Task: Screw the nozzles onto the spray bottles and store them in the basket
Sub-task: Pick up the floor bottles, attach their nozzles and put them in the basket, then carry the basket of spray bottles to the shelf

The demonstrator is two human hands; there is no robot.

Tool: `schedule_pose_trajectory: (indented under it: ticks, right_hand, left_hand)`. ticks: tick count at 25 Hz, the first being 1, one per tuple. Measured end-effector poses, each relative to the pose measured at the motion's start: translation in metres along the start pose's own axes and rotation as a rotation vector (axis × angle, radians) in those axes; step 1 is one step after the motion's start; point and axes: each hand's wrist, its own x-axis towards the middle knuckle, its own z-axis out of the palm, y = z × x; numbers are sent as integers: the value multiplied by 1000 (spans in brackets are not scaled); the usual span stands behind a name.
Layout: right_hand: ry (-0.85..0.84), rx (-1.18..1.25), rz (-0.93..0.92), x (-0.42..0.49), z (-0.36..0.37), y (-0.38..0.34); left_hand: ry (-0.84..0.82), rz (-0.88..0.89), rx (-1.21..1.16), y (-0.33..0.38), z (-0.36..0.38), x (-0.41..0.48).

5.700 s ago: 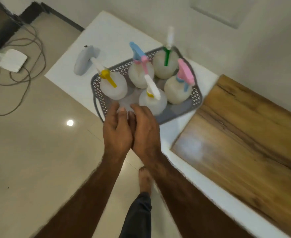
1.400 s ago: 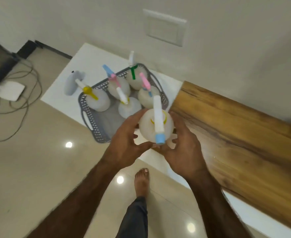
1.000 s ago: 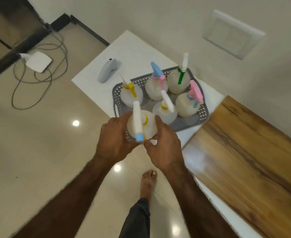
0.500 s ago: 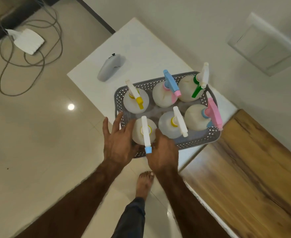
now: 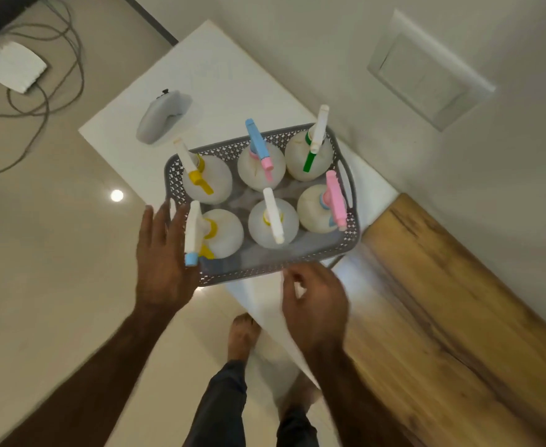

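Head cam: our left hand (image 5: 165,262) open, right hand (image 5: 313,298) curled, both empty; w/ knuckles near blue-tipped nozzle (image 5: 193,235), we could tip that bottle.

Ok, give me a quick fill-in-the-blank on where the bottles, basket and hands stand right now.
1. The basket holds ____ bottles.
2. The bottle nearest the left hand has a white nozzle with a ____ tip.
3. The right hand holds ____.
4. The grey object lies ____ the basket, on the white table.

Missing words: six; blue; nothing; outside
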Motion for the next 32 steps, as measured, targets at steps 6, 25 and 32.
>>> schedule_pose_trajectory:
  ticks: [6,25,32]
  right_hand:
    - [288,60,184,79,-45,54]
    - [201,310,357,140,-10,58]
    - [230,347,396,59,-61,68]
  left_hand:
    - [148,-795,-734,16,3,6]
    - [317,-853,-818,8,26,33]
    - [313,-798,-825,46,4,-37]
